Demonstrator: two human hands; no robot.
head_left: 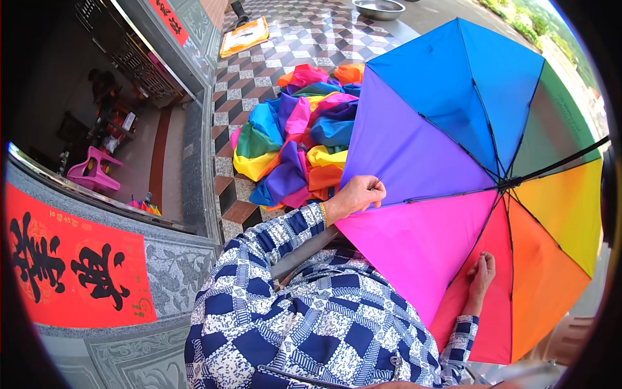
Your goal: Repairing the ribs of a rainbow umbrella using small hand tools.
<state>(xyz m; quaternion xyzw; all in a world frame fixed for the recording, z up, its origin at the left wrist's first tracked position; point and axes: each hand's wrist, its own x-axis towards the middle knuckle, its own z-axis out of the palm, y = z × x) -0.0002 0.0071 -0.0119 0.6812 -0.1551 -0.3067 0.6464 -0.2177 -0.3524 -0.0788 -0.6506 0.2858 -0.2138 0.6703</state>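
An opened rainbow umbrella (414,155) fills the right side, its inner side with dark ribs and shaft facing me. Over the seam of the purple and pink panels, close to the canopy's outer edge, is my left hand (359,196). Its thumb and fingers are pinched together beside a rib; whatever sits between the fingertips is too small to make out. My right hand (483,269) is above the red panel, near the pink one, with curled fingers drawn together. What it holds, if anything, is hidden. The ribs meet at a dark hub (508,183).
Behind my left arm, a heap of folded rainbow umbrella cloth (301,136) lies on the patterned tile floor (311,39). Farther off are an orange-and-white flat package (245,37) and a metal basin (379,8). At left, a doorway shows a pink plastic stool (94,170).
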